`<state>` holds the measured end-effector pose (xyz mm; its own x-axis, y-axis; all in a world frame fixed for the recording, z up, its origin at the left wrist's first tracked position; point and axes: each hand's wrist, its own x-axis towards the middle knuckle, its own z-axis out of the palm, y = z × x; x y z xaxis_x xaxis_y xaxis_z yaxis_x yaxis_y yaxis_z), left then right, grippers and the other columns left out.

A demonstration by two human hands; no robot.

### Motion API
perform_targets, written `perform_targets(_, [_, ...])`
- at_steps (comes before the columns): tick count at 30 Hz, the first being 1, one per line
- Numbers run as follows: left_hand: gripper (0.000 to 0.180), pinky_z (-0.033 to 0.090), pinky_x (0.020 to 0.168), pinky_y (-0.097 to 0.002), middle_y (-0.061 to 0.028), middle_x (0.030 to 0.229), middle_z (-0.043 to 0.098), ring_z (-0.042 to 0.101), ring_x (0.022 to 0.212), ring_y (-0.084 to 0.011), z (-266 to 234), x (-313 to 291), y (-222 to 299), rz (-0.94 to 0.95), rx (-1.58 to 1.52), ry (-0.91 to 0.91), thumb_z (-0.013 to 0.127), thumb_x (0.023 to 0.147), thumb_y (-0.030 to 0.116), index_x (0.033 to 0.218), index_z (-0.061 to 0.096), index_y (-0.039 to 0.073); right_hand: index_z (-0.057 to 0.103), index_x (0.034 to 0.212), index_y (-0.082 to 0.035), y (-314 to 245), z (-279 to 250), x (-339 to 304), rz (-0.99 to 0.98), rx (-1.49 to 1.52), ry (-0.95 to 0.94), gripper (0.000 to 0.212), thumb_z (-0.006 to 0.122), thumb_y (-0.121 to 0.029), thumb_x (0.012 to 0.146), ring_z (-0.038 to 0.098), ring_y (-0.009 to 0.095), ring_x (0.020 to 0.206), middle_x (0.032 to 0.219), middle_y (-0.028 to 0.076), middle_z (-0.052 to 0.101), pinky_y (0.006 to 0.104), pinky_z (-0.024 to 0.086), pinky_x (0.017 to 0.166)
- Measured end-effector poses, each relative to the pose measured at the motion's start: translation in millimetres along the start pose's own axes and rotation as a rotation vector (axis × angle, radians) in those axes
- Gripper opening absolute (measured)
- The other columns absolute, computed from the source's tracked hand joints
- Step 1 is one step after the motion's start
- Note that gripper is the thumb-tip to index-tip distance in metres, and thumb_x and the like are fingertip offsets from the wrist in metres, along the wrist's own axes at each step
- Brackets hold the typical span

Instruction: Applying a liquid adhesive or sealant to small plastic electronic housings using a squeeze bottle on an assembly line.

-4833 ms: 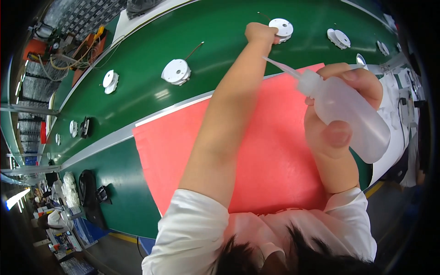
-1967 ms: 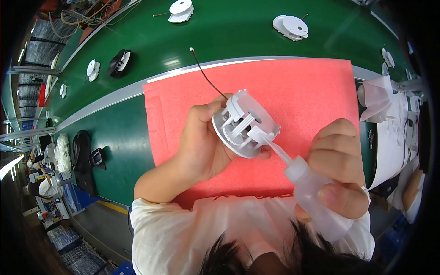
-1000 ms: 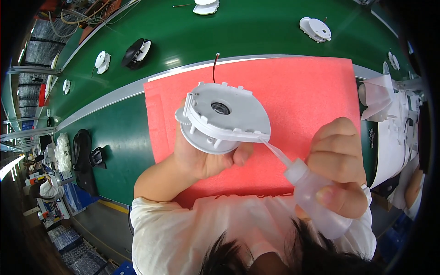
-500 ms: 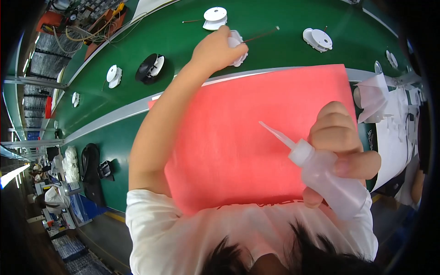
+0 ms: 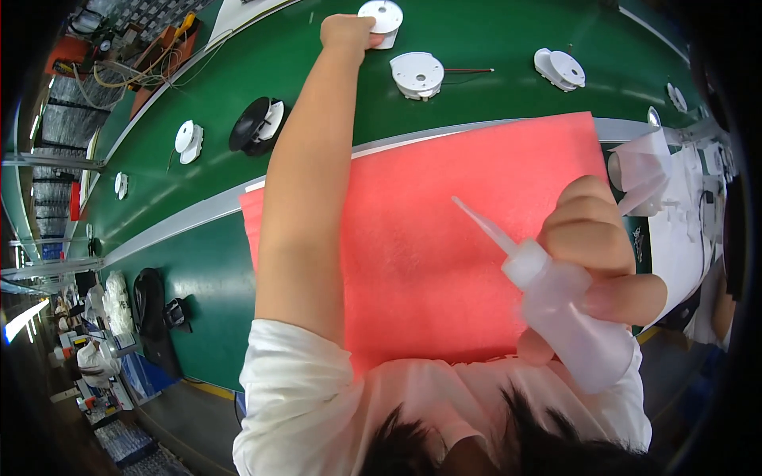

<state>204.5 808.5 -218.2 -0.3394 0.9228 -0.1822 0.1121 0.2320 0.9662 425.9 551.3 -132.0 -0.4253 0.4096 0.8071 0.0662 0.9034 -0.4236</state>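
Now the left hand (image 5: 347, 32) is stretched far out over the green conveyor belt (image 5: 238, 87), its fingers curled onto the edge of a white round part (image 5: 381, 17) at the far side of the belt; they look closed on it, though the grip itself is partly hidden behind the knuckles. Just beside it sits a second white round part (image 5: 418, 74) with a thin dark wire trailing to the right, and a third one (image 5: 560, 67) lies further right. The right hand (image 5: 603, 254) waits low over the pink foam mat (image 5: 429, 262), fingers wrapped tight around a translucent squeeze bottle (image 5: 567, 317) whose long nozzle (image 5: 480, 224) points up and left, over bare mat. By the look of it, this is the pick-up step: a part being taken at the belt while the bottle stands ready. The next move would call for a firm hold on that part's rim and a clean lift clear of its neighbour and the wire, then a steady meeting with the nozzle tip above the mat.
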Motion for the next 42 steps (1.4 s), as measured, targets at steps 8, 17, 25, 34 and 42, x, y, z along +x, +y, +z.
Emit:
perform_targets(8, [0.022, 0.052, 0.071, -0.0332, -0.0149, 0.089, 0.058, 0.062, 0.083, -0.0243, -49.9, -145.3, 8.1, 0.153, -0.729, -0.257, 0.056, 0.084, 0.009, 0.094, 0.043, -0.006, 0.031, 0.103, -0.016, -16.3, 4.5, -18.0, -0.04, 0.018, 0.044, 0.055, 0.065, -0.049, 0.073, 0.044, 0.02, 0.056, 0.081, 0.008, 0.048, 0.0326, 0.03, 0.051])
perform_targets(17, [0.037, 0.048, 0.075, -0.0294, -0.0091, 0.094, 0.052, 0.055, 0.088, -0.0177, -83.3, -281.6, -52.7, 0.711, -0.218, -0.357, 0.069, 0.069, 0.001, 0.094, 0.042, 0.005, 0.033, 0.105, -0.015, -31.7, 17.9, -41.4, 0.056, 0.018, 0.029, 0.054, 0.062, -0.049, 0.075, 0.045, 0.021, 0.058, 0.081, 0.009, 0.05, 0.0336, 0.032, 0.052])
perform_targets(25, [0.054, 0.043, 0.072, -0.0315, -0.0067, 0.1, 0.053, 0.05, 0.085, -0.0218, -82.3, -292.9, -47.1, 1.007, 0.035, -0.339, 0.067, 0.051, -0.003, 0.102, 0.053, 0.009, 0.033, 0.102, -0.015, -24.7, 28.7, -36.9, 0.005, 0.049, -0.051, 0.046, 0.061, -0.042, 0.078, 0.045, 0.022, 0.057, 0.079, 0.01, 0.05, 0.0358, 0.033, 0.052])
perform_targets(34, [0.059, 0.041, 0.073, -0.0337, -0.0077, 0.104, 0.053, 0.05, 0.087, -0.0235, -80.8, -292.0, -51.9, 1.08, 0.209, -0.336, 0.069, 0.05, -0.001, 0.104, 0.05, 0.008, 0.033, 0.104, -0.015, -24.6, 34.1, -44.9, 0.122, 0.035, -0.011, 0.047, 0.065, -0.034, 0.076, 0.044, 0.023, 0.059, 0.08, 0.011, 0.049, 0.0386, 0.035, 0.056])
perform_targets(42, [0.058, 0.041, 0.073, -0.0345, -0.0078, 0.102, 0.053, 0.05, 0.089, -0.0246, -83.2, -293.2, -53.8, 1.09, 0.196, -0.303, 0.068, 0.049, -0.001, 0.104, 0.05, 0.008, 0.032, 0.107, -0.016, -28.4, 31.6, -42.4, 0.126, -0.01, -0.053, 0.047, 0.065, -0.026, 0.074, 0.043, 0.023, 0.058, 0.08, 0.012, 0.049, 0.0381, 0.034, 0.056])
